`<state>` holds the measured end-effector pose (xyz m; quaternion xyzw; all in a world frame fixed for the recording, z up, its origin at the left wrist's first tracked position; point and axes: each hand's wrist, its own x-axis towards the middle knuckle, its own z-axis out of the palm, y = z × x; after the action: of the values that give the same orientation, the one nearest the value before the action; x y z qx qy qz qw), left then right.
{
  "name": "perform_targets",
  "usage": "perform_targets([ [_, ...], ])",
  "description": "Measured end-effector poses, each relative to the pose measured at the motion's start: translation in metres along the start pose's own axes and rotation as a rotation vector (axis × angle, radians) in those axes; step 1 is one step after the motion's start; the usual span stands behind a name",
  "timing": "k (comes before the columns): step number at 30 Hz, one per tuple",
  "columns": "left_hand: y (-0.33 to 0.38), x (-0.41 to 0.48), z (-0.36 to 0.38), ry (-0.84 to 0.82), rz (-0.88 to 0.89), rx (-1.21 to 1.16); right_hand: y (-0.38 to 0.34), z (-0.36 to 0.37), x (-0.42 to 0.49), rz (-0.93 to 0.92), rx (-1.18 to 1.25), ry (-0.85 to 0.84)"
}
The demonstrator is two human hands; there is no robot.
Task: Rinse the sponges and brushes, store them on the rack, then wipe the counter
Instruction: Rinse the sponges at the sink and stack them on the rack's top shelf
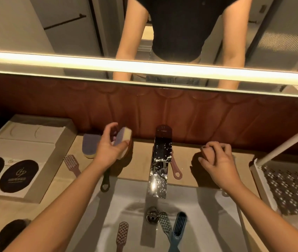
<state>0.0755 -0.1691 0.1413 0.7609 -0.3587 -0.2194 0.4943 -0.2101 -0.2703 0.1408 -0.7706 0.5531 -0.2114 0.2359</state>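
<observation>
Two things are in hand at once. My left grip [108,151] pinches a purple-and-yellow sponge [124,136] between thumb and fingers, lifted just off the back edge of the worktop [139,160], left of the tap [161,160]. My right grip [219,160] is curled round a brownish pad [205,154] at the back edge on the tap's other side. My fingers cover most of it, so I take it for another sponge without being sure.

Just beside my left grip a second purple sponge [89,144] lies flat on the worktop. Toward the front edge lie a pink brush [71,163] and a black-handled brush [105,182], the latter half under my forearm. A pink handle [176,170] pokes out beside the tap. In the basin [208,215] lie a dusky-pink brush [121,233], a grey brush [165,224] near the drain and a blue brush [178,228] just beside it. The white rack [290,188] stands at the worktop's right end.

I judge this the gathering part of the rinse. I can make out nothing stored on the rack, and the wiping is far off. Next, both pieces want bringing forward over the basin, under the spout. I see no stream, so one grip may have to let go to work the tap.
</observation>
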Motion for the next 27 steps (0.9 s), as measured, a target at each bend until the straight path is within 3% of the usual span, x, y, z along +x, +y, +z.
perform_targets([
  [7,0.059,-0.068,-0.051,-0.225,-0.390,-0.359,-0.040,-0.037,-0.060,-0.110,0.362,0.106],
  [11,0.084,-0.117,-0.063,-0.236,-0.472,-0.494,-0.064,-0.056,-0.098,-0.091,0.596,0.144],
  [17,0.094,-0.165,-0.071,-0.269,-0.575,-0.944,-0.084,-0.072,-0.139,-0.033,0.855,0.030],
  [27,0.096,-0.230,-0.048,-0.416,-0.662,-1.029,-0.098,-0.061,-0.196,0.138,1.109,-0.131],
])
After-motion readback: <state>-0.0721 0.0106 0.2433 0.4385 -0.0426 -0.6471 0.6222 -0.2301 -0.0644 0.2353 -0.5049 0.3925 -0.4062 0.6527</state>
